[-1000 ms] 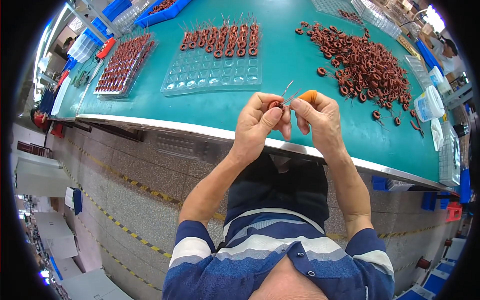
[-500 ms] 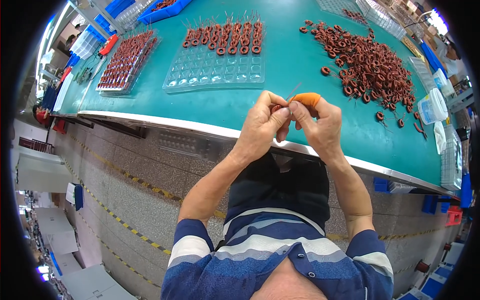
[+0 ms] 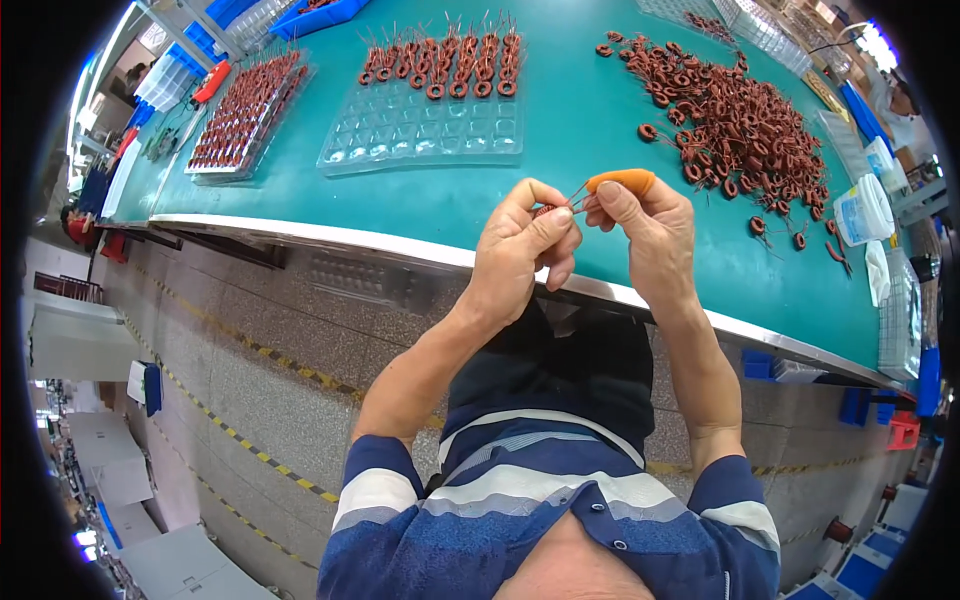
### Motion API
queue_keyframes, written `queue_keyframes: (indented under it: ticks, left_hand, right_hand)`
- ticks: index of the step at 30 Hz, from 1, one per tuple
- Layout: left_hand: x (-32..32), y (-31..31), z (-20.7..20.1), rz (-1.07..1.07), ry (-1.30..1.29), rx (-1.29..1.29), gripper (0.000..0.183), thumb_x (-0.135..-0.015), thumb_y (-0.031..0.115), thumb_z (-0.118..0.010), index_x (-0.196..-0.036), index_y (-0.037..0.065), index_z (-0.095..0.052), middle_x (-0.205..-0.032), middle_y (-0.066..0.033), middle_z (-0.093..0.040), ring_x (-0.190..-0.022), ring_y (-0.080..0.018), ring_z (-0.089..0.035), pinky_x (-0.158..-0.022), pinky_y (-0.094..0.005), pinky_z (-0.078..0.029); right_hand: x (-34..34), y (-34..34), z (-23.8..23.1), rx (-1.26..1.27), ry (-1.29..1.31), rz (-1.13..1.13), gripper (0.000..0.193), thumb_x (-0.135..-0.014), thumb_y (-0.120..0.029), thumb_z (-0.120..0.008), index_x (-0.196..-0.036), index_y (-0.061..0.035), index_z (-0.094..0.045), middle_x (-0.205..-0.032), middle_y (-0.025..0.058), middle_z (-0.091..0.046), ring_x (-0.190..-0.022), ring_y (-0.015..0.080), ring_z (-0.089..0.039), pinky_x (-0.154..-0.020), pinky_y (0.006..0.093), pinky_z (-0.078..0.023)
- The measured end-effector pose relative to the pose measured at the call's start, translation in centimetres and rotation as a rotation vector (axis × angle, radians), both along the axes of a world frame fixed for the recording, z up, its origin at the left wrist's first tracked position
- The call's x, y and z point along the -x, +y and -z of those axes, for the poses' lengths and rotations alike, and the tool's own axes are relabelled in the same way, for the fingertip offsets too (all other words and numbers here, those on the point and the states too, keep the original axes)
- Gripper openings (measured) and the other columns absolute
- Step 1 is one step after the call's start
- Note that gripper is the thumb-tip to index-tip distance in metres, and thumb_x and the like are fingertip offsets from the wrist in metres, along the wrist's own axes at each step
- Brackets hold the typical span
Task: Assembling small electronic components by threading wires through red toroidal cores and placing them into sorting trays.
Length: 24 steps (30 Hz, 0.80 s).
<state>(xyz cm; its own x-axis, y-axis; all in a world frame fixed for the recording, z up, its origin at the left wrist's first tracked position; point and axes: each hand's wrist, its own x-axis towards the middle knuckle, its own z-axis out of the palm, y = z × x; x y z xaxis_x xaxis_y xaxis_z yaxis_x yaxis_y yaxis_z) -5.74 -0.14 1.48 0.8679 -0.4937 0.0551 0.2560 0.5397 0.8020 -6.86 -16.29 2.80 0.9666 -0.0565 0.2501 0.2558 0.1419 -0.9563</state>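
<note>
Between the thumb and fingers of my left hand (image 3: pixel 520 240) is a small copper-wound ring coil (image 3: pixel 544 211), mostly covered by the fingers. Its wire leads (image 3: pixel 577 198) stick out to the right. My right hand (image 3: pixel 645 220), with an orange sleeve on the index finger, pinches a lead a short way from the coil. Both hands are over the table's front edge. Beyond them stands a clear plastic tray (image 3: pixel 420 150), its far rows filled with upright coils (image 3: pixel 460 65) and its near pockets bare. A large heap of loose coils (image 3: pixel 740 130) lies to the right.
A second tray full of coils (image 3: pixel 240 115) sits at the left. Along the right side are a white tub (image 3: pixel 862 215), a wire basket (image 3: pixel 900 310) and red-handled pliers (image 3: pixel 838 255). A blue bin (image 3: pixel 320 14) stands at the back of the green table (image 3: pixel 400 205).
My right hand has moved right and slightly up, away from the left hand, and the wire leads now show between them. The left hand still holds the coil.
</note>
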Motion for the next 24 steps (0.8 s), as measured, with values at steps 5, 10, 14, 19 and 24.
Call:
queue_keyframes:
  ticks: [5,10,14,19,24]
  left_hand:
    - [-0.4,-0.5,0.6,-0.054,-0.018,-0.114,0.013,-0.097,0.015,-0.049,-0.099,0.004,-0.043,-0.069,-0.0044,-0.048,-0.052,-0.012,-0.047,-0.047,-0.0249,-0.038]
    - [-1.0,1.0,3.2,-0.063,-0.13,-0.159,0.015,-0.098,0.018,-0.05,-0.104,0.006,-0.045,-0.077,-0.0046,-0.05,-0.06,-0.0131,-0.052,-0.052,-0.0252,-0.043]
    - [-1.0,1.7,3.2,-0.089,-0.058,-0.149,0.015,-0.098,0.018,-0.05,-0.105,0.006,-0.044,-0.078,-0.0045,-0.05,-0.062,-0.0131,-0.053,-0.054,-0.0262,-0.046]
    - [-0.8,1.8,3.5,-0.059,0.028,-0.101,0.015,-0.098,0.018,-0.049,-0.104,0.005,-0.045,-0.077,-0.005,-0.051,-0.059,-0.013,-0.053,-0.052,-0.0262,-0.045]
    - [-0.7,2.4,3.3,-0.056,0.111,-0.002,0.016,-0.098,0.019,-0.05,-0.103,0.004,-0.046,-0.077,-0.0057,-0.052,-0.057,-0.0135,-0.054,-0.05,-0.0265,-0.043]
  right_hand:
    - [-1.2,-0.2,1.4,0.042,0.016,0.131,0.024,-0.093,-0.02,-0.062,-0.099,0.0026,-0.065,-0.081,0.0059,-0.066,-0.072,0.0102,-0.06,-0.063,0.0226,-0.046]
    - [0.2,0.0,1.2,0.269,0.057,0.257,0.027,-0.089,-0.019,-0.068,-0.105,0.0024,-0.063,-0.084,0.0052,-0.067,-0.072,0.0098,-0.06,-0.063,0.0235,-0.047]
    - [-0.4,0.5,1.0,0.805,-0.441,0.474,0.033,-0.076,-0.017,-0.078,-0.103,-0.0023,-0.066,-0.101,0.0078,-0.063,-0.08,0.0165,-0.061,-0.064,0.0273,-0.048]
    - [-1.3,1.4,1.9,0.907,-0.561,0.282,0.03,-0.068,-0.011,-0.08,-0.095,-0.0035,-0.067,-0.096,0.0089,-0.061,-0.085,0.0263,-0.058,-0.071,0.0353,-0.049]
    - [-1.2,2.6,2.2,0.939,-0.591,0.344,0.025,-0.07,-0.008,-0.079,-0.091,-0.0026,-0.067,-0.094,0.0079,-0.062,-0.084,0.0244,-0.06,-0.071,0.0338,-0.049]
